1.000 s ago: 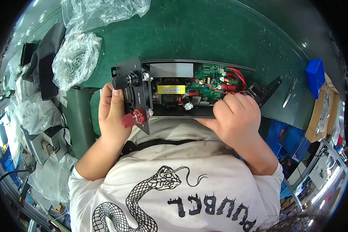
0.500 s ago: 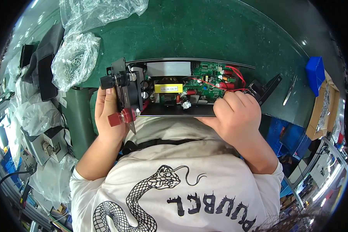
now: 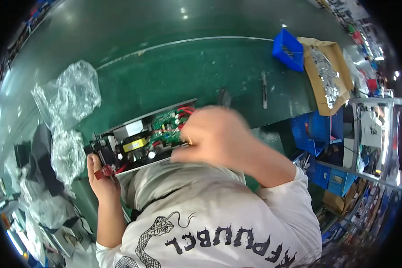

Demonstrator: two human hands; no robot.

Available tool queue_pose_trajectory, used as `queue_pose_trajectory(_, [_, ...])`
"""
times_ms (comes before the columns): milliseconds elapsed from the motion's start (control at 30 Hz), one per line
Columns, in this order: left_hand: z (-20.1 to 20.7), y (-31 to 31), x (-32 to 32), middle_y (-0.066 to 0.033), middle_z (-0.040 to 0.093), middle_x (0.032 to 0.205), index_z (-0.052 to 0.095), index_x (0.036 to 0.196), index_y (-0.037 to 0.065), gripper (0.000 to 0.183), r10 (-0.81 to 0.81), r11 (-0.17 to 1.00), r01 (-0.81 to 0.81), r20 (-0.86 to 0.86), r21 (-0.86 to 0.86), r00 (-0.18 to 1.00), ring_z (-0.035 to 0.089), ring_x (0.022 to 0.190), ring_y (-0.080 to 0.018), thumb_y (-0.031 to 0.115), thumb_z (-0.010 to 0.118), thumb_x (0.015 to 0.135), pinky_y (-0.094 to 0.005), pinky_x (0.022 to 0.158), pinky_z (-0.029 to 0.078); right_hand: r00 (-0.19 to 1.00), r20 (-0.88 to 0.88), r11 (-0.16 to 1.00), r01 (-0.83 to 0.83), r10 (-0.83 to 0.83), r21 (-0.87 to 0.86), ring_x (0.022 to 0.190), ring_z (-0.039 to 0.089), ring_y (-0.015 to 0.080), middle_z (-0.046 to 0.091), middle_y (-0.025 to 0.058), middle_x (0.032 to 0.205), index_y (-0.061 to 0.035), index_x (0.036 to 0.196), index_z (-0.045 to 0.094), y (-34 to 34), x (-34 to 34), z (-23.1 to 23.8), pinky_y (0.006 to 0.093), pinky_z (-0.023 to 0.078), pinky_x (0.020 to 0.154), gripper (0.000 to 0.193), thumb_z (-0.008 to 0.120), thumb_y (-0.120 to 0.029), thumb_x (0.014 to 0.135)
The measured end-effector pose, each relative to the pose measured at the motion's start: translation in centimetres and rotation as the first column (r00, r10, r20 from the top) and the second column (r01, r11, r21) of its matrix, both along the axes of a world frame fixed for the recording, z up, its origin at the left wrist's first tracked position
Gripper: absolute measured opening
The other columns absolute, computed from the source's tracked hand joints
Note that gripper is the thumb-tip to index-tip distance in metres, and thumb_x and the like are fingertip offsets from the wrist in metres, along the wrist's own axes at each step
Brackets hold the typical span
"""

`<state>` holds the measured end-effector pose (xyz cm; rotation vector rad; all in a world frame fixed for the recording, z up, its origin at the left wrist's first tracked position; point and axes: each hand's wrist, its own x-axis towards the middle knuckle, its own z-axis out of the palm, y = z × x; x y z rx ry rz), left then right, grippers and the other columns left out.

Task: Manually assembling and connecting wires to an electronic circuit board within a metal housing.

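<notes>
An opened power inverter (image 3: 136, 145) lies tilted in front of my body, its black metal housing showing a green circuit board (image 3: 164, 123) and a yellow-wrapped transformer (image 3: 134, 145). Its left end carries a red terminal (image 3: 103, 171) and a black one. My left hand (image 3: 104, 186) is closed around that end panel, fingers behind it. Over the right end of the housing is my right hand (image 3: 216, 136), blurred by motion and covering that end; its fingertips are too smeared to read. A dark piece (image 3: 224, 96) shows just beyond it, partly hidden.
On the green table (image 3: 219, 62) lie a slim pen-like tool (image 3: 264, 91), a blue bin (image 3: 288, 50) and a cardboard box (image 3: 317, 80) of small metal parts. Clear plastic bags (image 3: 69, 154) lie at the left. Blue crates (image 3: 319, 123) stand below the table's right side.
My view has turned toward the right. The inverter now sits further left and more slanted in the picture. My right hand has shifted from its near edge to over its right end.
</notes>
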<state>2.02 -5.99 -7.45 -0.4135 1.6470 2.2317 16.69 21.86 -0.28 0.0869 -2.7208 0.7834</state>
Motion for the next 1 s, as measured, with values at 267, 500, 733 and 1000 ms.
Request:
queue_pose_trajectory(267, [-2.0,-0.1,-0.4,0.004,0.048,0.08,0.049,0.093,0.011,0.02,-0.15,0.988,0.154,-0.155,0.016,0.976,0.045,0.071,-0.0075,0.023,0.053,0.108,-0.0255,0.066,0.038,0.449,0.32,0.548,0.743,-0.834,0.385,0.102,0.07,0.0324,0.074,0.0175,0.109,-0.0031,0.116,0.071,32.4,5.4,-1.5,0.041,0.053,0.091,0.038,0.068,-0.026,0.087])
queue_pose_trajectory(500, [-2.6,-2.2,0.2,0.0065,0.044,0.077,0.05,0.093,0.013,0.017,-0.172,0.981,0.186,-0.2,0.05,0.965,0.045,0.07,-0.0039,0.023,0.056,0.107,-0.0222,0.063,0.039,0.469,0.585,0.735,0.56,-0.662,0.382,0.09,0.071,0.0254,0.075,0.0136,0.096,-0.0041,0.107,0.075,34.4,4.0,-2.3,0.04,0.054,0.082,0.033,0.07,-0.023,0.08])
queue_pose_trajectory(733, [-2.6,-2.0,0.9,0.0061,0.045,0.079,0.05,0.095,0.013,0.016,-0.151,0.987,0.16,-0.201,0.028,0.968,0.044,0.069,-0.0042,0.022,0.054,0.108,-0.0223,0.064,0.039,0.464,0.68,0.771,0.59,-0.568,0.24,0.072,0.068,0.0234,0.07,0.014,0.078,-0.0017,0.093,0.075,27.6,3.3,-1.6,0.0385,0.054,0.069,0.021,0.067,-0.015,0.079])
queue_pose_trajectory(1000, [-3.3,-1.6,0.1,0.005,0.04,0.077,0.048,0.091,0.013,0.021,-0.163,0.986,0.166,-0.2,0.001,0.966,0.038,0.07,-0.0067,0.025,0.053,0.108,-0.0249,0.065,0.032,0.598,0.352,0.692,0.584,-0.721,0.425,0.089,0.07,0.0367,0.073,0.0199,0.094,-0.0071,0.094,0.078,23.1,4.4,-0.8,0.0452,0.055,0.081,0.021,0.068,-0.022,0.083])
